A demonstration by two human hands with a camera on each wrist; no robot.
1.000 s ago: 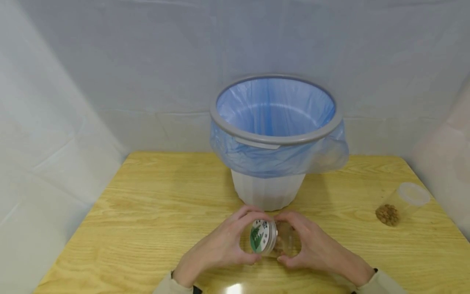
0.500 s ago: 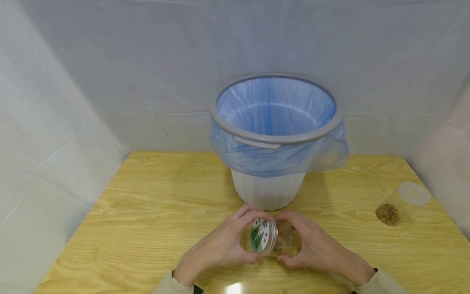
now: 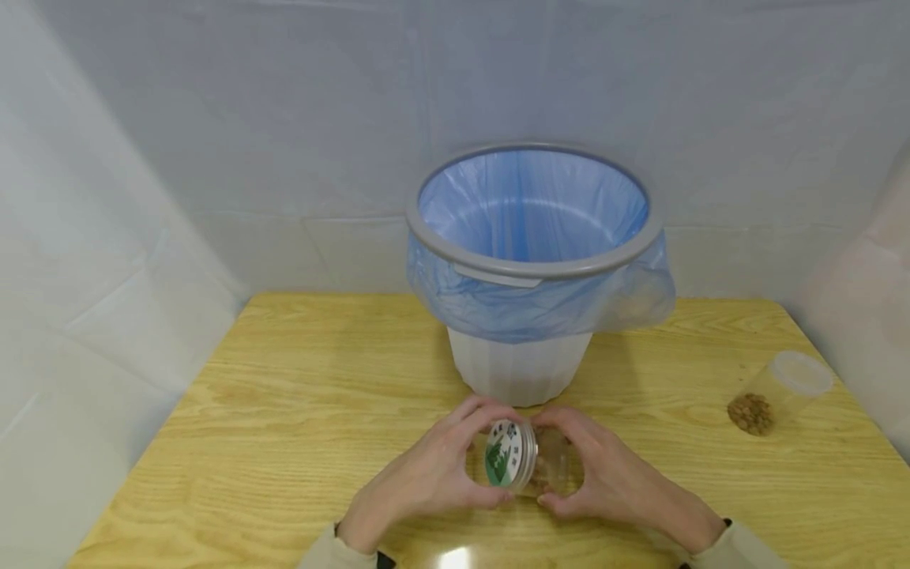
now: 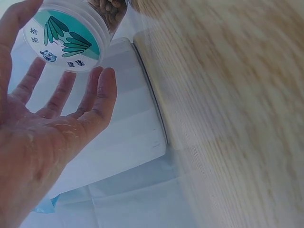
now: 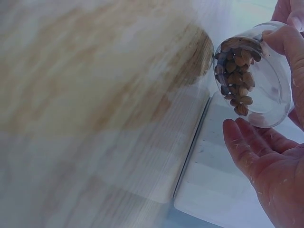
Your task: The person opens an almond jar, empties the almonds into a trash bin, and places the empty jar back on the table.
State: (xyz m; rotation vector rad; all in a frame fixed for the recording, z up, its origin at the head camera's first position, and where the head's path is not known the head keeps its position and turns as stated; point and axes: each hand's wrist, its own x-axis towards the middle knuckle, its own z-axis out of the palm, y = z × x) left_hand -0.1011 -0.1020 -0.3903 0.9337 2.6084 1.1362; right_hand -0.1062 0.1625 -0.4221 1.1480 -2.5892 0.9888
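A clear plastic jar of brown nuts lies on its side between my two hands, low in front of the bin. Its screw lid, with a white and green printed top, faces left. My left hand holds the lid's rim between thumb and fingers. With thumb and fingers curled round the body, my right hand grips the jar. In the right wrist view the nuts are heaped against the lower wall of the jar. The left wrist view shows the lid top with leaf drawings.
A white bin stands behind the hands, with a grey rim and a blue bag folded over it. At the right, a clear container without a lid holds more nuts. Pale sheets surround the wooden table.
The print on the lid has turned slightly and the left thumb has shifted a little to the right. The right hand and the jar's body look unmoved.
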